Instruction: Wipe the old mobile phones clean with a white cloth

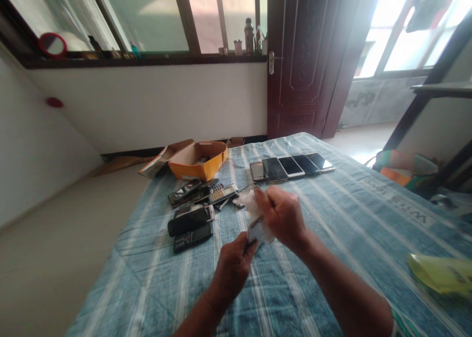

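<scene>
**Both hands closed on a small phone and a white cloth**

The left hand (233,264) is curled shut, thumb and fingertips pinching the lower edge of a small phone (254,230) and holding it tilted above the tabletop (332,238). The right hand (283,215) sits just above it, fingers folded into a loose fist around a white cloth (250,203). The cloth is crumpled and bunches out to the left of the knuckles, and it touches the upper part of the phone. The two hands meet over the phone, near the middle of the tabletop. The phone's face is mostly hidden by the cloth and fingers, so only a pale, rounded corner shows.

Both forearms come in bare from the lower edge. The left rises steeply with the wrist bent forward. The right crosses in from the lower right, wrist level and back of the hand up.

The tabletop is covered by a soft blue fabric with pale stripes. To the left of the hands lies a loose heap of dark keypad phones (193,210), some overlapping. Beyond the hands, five flat glossy smartphones (291,166) lie side by side in a row. An open orange cardboard box (201,164) stands at the far left corner. A yellow-green plastic bag (440,274) lies at the right edge.
</scene>
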The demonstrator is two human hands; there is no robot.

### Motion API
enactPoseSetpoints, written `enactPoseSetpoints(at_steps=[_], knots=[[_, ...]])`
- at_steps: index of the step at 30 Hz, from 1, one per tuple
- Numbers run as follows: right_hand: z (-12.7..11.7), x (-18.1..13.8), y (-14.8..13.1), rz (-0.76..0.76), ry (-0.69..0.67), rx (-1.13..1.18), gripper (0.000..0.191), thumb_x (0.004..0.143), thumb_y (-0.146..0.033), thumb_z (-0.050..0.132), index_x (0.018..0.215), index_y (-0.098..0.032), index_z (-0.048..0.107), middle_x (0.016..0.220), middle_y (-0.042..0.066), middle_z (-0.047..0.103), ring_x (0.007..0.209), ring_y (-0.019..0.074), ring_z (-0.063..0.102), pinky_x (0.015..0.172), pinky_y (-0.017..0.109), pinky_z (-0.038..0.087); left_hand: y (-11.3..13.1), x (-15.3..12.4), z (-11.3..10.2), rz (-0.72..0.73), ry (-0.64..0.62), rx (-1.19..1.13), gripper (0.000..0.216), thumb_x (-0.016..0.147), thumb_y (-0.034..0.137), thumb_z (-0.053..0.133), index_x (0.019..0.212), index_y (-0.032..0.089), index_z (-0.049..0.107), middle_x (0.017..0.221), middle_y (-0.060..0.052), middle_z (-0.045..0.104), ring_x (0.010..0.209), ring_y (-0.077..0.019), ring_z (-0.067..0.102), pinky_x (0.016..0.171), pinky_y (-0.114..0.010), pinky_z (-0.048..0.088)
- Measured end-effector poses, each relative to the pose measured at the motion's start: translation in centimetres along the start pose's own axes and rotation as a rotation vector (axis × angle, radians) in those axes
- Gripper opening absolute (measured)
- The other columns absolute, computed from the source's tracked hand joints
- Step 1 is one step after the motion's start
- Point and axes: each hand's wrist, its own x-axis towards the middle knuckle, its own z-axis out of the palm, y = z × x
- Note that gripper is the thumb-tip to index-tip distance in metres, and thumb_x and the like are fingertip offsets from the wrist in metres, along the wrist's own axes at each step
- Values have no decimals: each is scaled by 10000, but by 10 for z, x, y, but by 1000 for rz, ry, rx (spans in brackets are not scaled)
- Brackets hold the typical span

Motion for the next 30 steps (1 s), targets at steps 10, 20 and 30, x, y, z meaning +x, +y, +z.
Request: enactPoseSetpoints(at_steps=[10,20,30], knots=[[3,-6,-11,-294,-64,-128,482,957,-303,386,492,-186,433,497,-18,426,501,99,361,581,267,290,9,2,-1,30,2,-38,166,826,261,462,721,165,547,564,33,524,490,-92,441,491,-186,343],[15,-1,17,505,-108,516,507,873,-543,420,505,-218,294,481,-63,241,444,80,245,416,239,197,3,2,-4,-21,-1,-51,245,853,340,457,766,153,588,564,32,514,504,-110,459,512,-208,364],[1,-8,-20,-465,-30,-158,465,949,-285,403,498,-182,453,520,-6,446,524,109,364,567,283,274,12,2,-3,39,10,-12,186,801,239,432,647,173,513,544,14,543,496,-104,475,485,-187,348]])
